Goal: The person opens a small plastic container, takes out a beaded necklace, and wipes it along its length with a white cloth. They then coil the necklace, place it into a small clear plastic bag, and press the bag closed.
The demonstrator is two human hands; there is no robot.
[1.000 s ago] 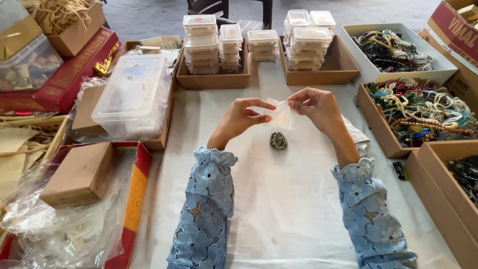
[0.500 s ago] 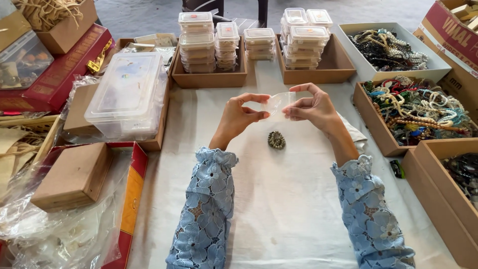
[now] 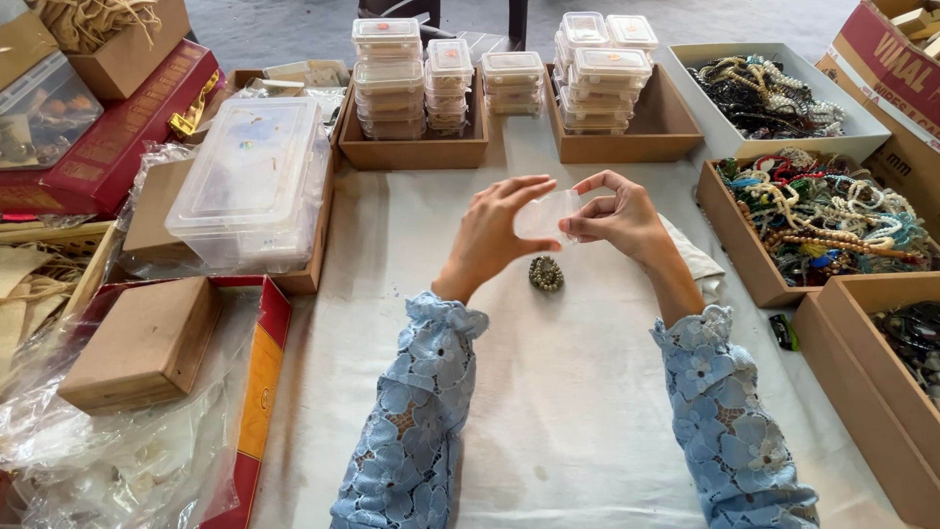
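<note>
Clear small pouch (image 3: 545, 215) | left hand (image 3: 494, 235) pinching it | right hand (image 3: 619, 217) pinching it | bead bracelet (image 3: 546, 273) below

What we cannot make out

We cannot tell whether the small clear pouch (image 3: 546, 214) holds anything; the fingertips of our left hand (image 3: 493, 231) and right hand (image 3: 619, 217) cover its edges. The cardboard box (image 3: 871, 377) at right and the red carton (image 3: 896, 59) run off the frame, and the heaped beads (image 3: 827, 211) blur together.
</note>
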